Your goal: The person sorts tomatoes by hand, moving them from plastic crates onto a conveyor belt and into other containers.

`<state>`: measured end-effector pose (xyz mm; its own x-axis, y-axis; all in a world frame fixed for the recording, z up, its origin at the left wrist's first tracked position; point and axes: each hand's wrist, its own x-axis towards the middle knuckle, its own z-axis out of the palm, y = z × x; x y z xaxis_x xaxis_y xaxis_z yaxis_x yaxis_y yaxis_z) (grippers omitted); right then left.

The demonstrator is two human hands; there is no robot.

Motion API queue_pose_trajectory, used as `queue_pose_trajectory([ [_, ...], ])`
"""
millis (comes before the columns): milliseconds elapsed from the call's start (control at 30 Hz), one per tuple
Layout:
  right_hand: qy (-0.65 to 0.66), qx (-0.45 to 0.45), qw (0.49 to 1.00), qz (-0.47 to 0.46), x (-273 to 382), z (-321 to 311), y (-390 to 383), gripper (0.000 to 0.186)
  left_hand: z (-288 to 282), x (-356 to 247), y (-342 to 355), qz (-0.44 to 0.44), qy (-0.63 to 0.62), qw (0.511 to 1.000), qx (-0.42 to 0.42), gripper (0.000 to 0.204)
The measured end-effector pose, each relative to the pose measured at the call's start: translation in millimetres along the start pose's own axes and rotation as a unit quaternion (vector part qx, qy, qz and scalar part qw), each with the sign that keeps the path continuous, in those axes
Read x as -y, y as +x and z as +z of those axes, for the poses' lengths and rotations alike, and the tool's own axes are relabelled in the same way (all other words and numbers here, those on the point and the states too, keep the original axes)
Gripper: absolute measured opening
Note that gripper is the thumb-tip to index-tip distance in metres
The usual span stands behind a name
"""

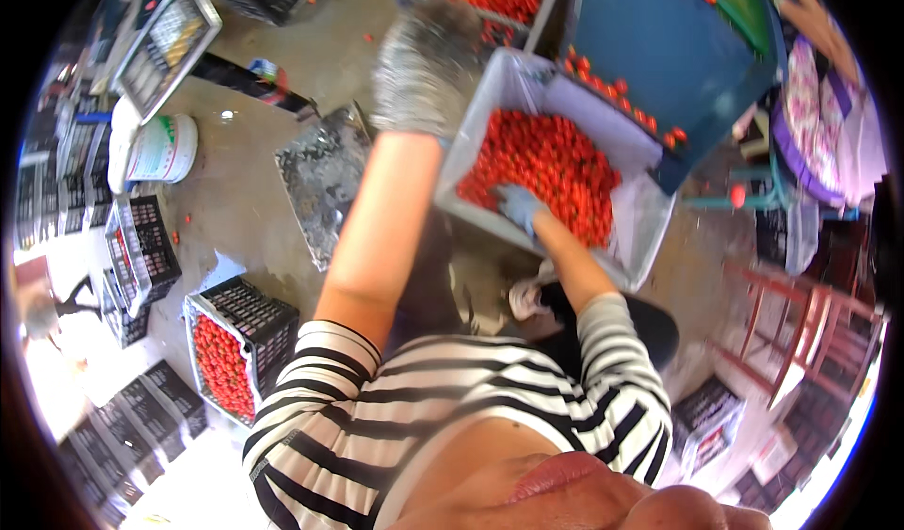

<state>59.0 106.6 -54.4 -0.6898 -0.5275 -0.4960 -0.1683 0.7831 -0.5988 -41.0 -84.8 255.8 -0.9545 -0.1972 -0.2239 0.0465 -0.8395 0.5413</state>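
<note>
A light grey plastic crate (650,205) lined with clear film stands in front of me, holding a heap of small red tomatoes (556,158). My right hand (518,207), in a blue-grey glove, lies on the heap near the crate's front left side. Its fingers are stretched over the tomatoes, with the tips partly lost among them. Raised beyond the crate's left wall is my left hand (428,69) in a grey glove, close to a second tomato-filled crate (541,26). Motion smears its fingers, so whether it holds anything does not show.
A blue sorting table (640,40) with a row of tomatoes along its edge adjoins the crate. On the left are a scale display (169,50), its platform (325,177), a white bucket (165,149) and a black crate of tomatoes (268,318). Another person's arm (815,17) shows at upper right.
</note>
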Motion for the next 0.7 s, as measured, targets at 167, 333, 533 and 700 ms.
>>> queue_pose_trajectory([
  [167, -0.301, 0.035, 0.953, 0.014, -20.5, -2.2, 13.9, 0.054, -9.9, -2.4, 0.6, 0.024, 0.062, 0.997, -0.035, 0.037],
  [333, -0.172, -0.088, 0.958, 0.213, -113.7, -39.2, 20.7, 0.059, 0.5, 12.9, -3.6, 0.022, 0.11, 0.993, 0.043, 0.044],
  [533, 0.013, -0.097, 0.906, 0.412, -194.2, -36.9, -75.6, 0.082, 8.3, 17.3, -9.8, 0.017, 0.126, 0.991, 0.041, 0.046],
  [700, 0.189, -0.116, 0.885, 0.41, -185.9, 14.0, -67.1, 0.097, 10.4, 15.1, -18.0, -0.002, 0.088, 0.996, 0.032, 0.046],
])
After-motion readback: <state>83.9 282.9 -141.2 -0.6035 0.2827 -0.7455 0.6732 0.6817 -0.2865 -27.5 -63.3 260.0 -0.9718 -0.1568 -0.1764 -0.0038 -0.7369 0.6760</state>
